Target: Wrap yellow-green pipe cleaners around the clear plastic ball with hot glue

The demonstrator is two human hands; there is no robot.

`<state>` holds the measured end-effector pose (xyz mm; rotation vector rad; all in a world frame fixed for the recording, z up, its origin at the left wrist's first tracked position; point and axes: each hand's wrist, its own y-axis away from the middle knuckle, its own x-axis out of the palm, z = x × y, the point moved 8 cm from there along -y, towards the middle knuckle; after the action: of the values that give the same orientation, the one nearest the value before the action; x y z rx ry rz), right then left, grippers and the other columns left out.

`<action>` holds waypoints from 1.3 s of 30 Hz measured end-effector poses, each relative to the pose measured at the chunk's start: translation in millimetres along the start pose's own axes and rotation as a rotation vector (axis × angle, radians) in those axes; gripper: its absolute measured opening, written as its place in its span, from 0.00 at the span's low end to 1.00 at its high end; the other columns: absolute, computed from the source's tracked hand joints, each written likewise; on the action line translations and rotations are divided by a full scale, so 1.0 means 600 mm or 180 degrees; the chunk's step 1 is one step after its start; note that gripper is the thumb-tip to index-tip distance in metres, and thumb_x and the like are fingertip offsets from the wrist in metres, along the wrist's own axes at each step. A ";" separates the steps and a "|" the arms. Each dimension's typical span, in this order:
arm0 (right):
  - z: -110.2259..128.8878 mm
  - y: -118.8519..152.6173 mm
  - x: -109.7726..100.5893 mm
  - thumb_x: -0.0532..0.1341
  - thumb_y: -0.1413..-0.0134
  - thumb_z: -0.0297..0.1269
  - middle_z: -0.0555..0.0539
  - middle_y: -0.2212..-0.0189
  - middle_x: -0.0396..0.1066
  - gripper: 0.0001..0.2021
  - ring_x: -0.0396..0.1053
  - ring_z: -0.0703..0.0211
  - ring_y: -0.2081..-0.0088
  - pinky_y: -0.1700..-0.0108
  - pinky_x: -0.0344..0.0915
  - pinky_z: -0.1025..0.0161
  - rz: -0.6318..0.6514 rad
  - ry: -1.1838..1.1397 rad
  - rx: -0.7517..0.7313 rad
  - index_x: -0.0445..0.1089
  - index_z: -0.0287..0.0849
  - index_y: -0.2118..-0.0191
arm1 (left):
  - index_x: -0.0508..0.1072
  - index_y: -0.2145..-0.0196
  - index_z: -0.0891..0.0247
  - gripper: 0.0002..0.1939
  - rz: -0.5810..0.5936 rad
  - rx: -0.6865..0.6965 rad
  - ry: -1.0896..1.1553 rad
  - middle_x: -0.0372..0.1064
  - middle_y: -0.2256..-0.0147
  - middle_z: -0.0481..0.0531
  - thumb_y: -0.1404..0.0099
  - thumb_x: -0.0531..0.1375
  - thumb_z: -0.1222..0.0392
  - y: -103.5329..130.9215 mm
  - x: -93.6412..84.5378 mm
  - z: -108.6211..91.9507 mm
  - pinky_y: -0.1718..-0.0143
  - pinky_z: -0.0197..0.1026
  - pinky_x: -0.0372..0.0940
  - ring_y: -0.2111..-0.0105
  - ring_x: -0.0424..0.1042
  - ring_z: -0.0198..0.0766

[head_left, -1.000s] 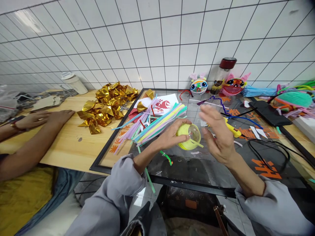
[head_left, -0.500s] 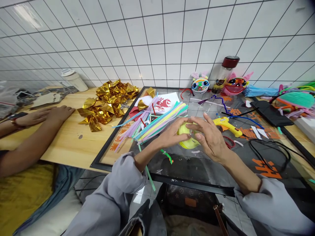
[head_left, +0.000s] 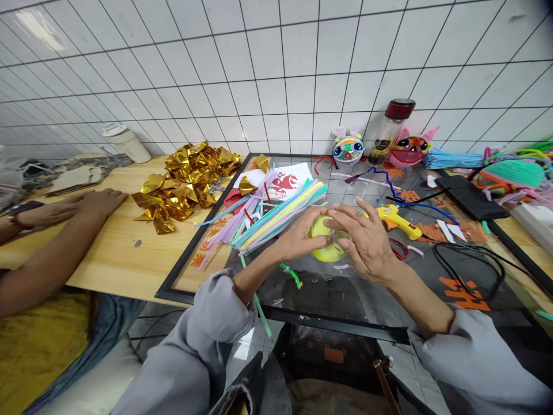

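Observation:
A round yellow coil (head_left: 327, 251) sits on the dark mat in front of me, between my hands. My left hand (head_left: 300, 235) curves round its left side, fingers and thumb gripping its edge. Over its right side is my right hand (head_left: 365, 242), its fingers spread and partly bent, fingertips near those of the left. Whether the right fingertips press on the coil is hard to see. Left of them lies a bundle of pastel fuzzy stems (head_left: 276, 222). A yellow glue gun (head_left: 400, 222) rests to the right.
Crumpled gold foil pieces (head_left: 181, 184) lie at left, beyond them a white cup (head_left: 127, 144). Another person's hands (head_left: 101, 202) rest on the table. At the back stand a bottle (head_left: 389, 135) and two decorated faces (head_left: 348, 148). A black cable (head_left: 469, 245) loops at right.
The whole view has shifted slightly, so things appear a little further left. My hands keep nearly the same pose round the yellow coil.

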<state>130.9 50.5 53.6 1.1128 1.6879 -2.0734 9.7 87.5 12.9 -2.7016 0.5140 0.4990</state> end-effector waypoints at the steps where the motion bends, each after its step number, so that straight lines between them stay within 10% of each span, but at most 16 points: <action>1: 0.000 0.000 0.000 0.47 0.28 0.39 0.42 0.47 0.77 0.26 0.68 0.48 0.39 0.31 0.53 0.40 -0.0001 -0.0016 0.0003 0.52 0.42 0.29 | 0.66 0.42 0.63 0.27 0.0001 0.0010 -0.0013 0.66 0.40 0.59 0.39 0.62 0.61 0.000 0.000 0.000 0.33 0.54 0.58 0.38 0.65 0.51; 16: -0.009 0.001 -0.001 0.53 0.30 0.37 0.43 0.33 0.63 0.10 0.51 0.44 0.29 0.31 0.46 0.35 0.0065 0.0337 0.0221 0.72 0.48 0.53 | 0.68 0.44 0.62 0.26 -0.0063 -0.0131 -0.0019 0.66 0.41 0.59 0.40 0.63 0.59 0.004 -0.003 0.001 0.36 0.55 0.62 0.41 0.68 0.54; 39: -0.011 0.004 -0.010 0.51 0.28 0.41 0.42 0.34 0.63 0.14 0.55 0.42 0.31 0.32 0.47 0.38 -0.0106 0.0332 0.0171 0.74 0.48 0.52 | 0.67 0.45 0.61 0.24 -0.0032 -0.0004 -0.0125 0.67 0.42 0.58 0.39 0.63 0.59 0.004 -0.004 -0.006 0.36 0.55 0.61 0.41 0.67 0.53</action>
<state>139.2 54.5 55.6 1.2376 1.7179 -2.1270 7.8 84.4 16.3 -2.6884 0.4892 0.5486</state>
